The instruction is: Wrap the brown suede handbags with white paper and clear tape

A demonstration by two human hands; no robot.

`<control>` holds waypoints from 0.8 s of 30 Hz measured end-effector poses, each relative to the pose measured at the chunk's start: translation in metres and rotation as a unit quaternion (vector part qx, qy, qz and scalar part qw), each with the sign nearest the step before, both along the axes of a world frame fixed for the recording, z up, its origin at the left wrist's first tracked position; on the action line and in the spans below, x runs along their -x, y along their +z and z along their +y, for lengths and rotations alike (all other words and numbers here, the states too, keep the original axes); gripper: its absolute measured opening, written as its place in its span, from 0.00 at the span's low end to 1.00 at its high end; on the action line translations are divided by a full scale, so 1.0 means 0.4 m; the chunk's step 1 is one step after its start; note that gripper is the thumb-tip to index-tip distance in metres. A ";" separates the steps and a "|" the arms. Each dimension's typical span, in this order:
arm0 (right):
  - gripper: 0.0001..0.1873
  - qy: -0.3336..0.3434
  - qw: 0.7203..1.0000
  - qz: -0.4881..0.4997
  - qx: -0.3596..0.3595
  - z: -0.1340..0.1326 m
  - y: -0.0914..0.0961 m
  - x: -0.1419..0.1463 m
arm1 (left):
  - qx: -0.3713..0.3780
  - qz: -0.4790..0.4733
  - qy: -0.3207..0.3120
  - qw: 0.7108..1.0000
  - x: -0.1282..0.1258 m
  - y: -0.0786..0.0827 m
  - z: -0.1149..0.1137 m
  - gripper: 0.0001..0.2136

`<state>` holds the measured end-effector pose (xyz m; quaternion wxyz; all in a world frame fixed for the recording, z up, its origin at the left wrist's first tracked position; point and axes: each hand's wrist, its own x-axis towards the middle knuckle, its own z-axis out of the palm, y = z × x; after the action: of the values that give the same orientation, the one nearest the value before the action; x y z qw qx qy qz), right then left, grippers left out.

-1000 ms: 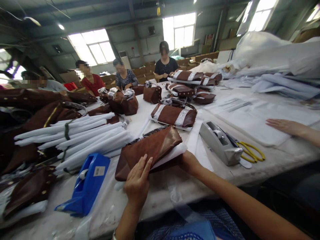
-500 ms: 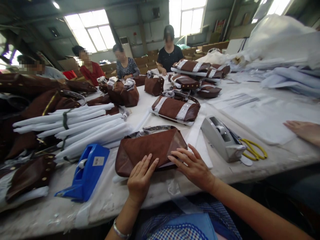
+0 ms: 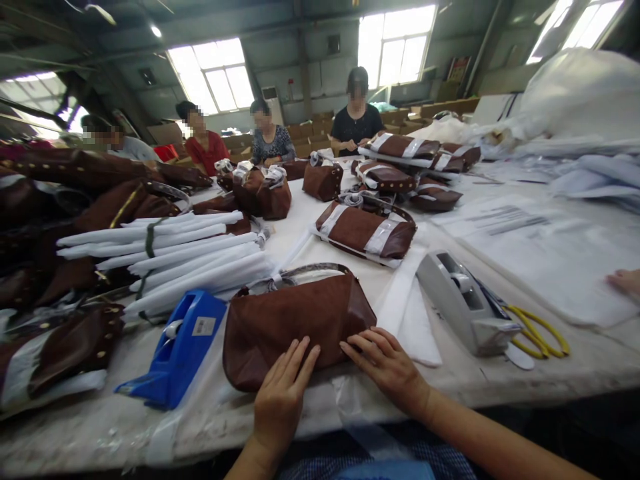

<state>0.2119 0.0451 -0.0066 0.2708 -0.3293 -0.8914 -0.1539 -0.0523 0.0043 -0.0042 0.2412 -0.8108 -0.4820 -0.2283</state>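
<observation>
A brown handbag [image 3: 295,310] lies in front of me near the table's edge, its strap on the far side. On its near side my left hand [image 3: 284,387] rests with fingers stretched out over the lower front. My right hand [image 3: 387,367] touches the lower right corner, fingers extended and slightly bent. Neither hand is wrapped round the bag. To the left of the bag stands a blue tape dispenser [image 3: 183,343]. Folded white sheet material [image 3: 413,320] lies just right of it, beside a grey tape dispenser [image 3: 465,300].
Yellow-handled scissors [image 3: 543,337] lie by the grey dispenser. Tied white rolls [image 3: 200,257] and more brown bags [image 3: 75,227] crowd the left. A taped bag [image 3: 365,230] lies beyond mine. Another person's hand [image 3: 625,281] is at the right edge; several people sit across the table.
The handbag has tipped toward me, and its lower edge sits nearer the table's edge. Both hands stay on it. The other person's hand at right has moved mostly out of view.
</observation>
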 end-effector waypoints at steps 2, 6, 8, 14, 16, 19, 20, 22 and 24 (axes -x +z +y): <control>0.25 -0.005 1.000 -0.003 0.006 0.001 -0.006 0.001 | 0.016 0.004 0.016 1.000 -0.011 0.004 0.001 0.23; 0.25 -0.004 1.000 0.006 0.009 -0.003 -0.013 0.007 | 0.039 0.037 -0.016 0.998 -0.041 0.013 0.019 0.22; 0.25 0.000 1.000 0.019 0.014 -0.006 -0.003 0.006 | 0.038 0.064 -0.047 0.996 -0.053 0.012 0.032 0.22; 0.14 0.074 0.972 0.101 0.199 0.059 0.134 -0.010 | 0.021 0.052 -0.045 0.997 -0.059 -0.022 0.042 0.22; 0.15 0.050 0.962 0.149 0.224 0.137 0.184 0.005 | 0.015 0.040 -0.042 0.998 -0.059 -0.033 0.040 0.22; 0.16 -0.069 0.955 0.075 0.277 0.293 0.228 0.065 | 0.008 0.030 -0.041 0.999 -0.061 -0.043 0.041 0.22; 0.15 -0.109 0.943 0.008 0.313 0.347 0.235 0.093 | 0.004 0.025 -0.040 0.999 -0.062 -0.046 0.042 0.22; 0.13 -0.150 0.922 -0.065 0.352 0.443 0.237 0.152 | -0.006 0.017 -0.039 0.999 -0.065 -0.051 0.046 0.22; 0.11 -0.182 0.901 -0.113 0.377 0.512 0.228 0.207 | -0.016 0.011 -0.038 0.999 -0.067 -0.054 0.050 0.21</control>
<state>0.1290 0.2498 0.0847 -0.0088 -0.5434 -0.8321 0.1110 -0.0256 0.0242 -0.0256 0.2505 -0.8271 -0.4445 -0.2356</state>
